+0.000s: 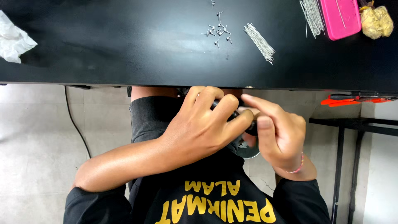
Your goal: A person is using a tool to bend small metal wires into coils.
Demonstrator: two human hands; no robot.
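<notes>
A small dark tool (232, 114) is being gripped at the centre of the frame, just below the edge of the black table (124, 49). It is being clenched by the left hand (203, 126), whose fingers are being curled over it, while its right end is being pinched by the right hand (277, 135) with thumb and forefinger. Most of the tool is being hidden by the fingers, so its kind cannot be told. A round grey dish (248, 151) is being partly covered below the hands. On the table, small pins (217, 31) and a bundle of thin wires (259, 41) are lying at upper centre, a pink box (342, 16) at upper right, and white cloth (12, 39) at upper left.
</notes>
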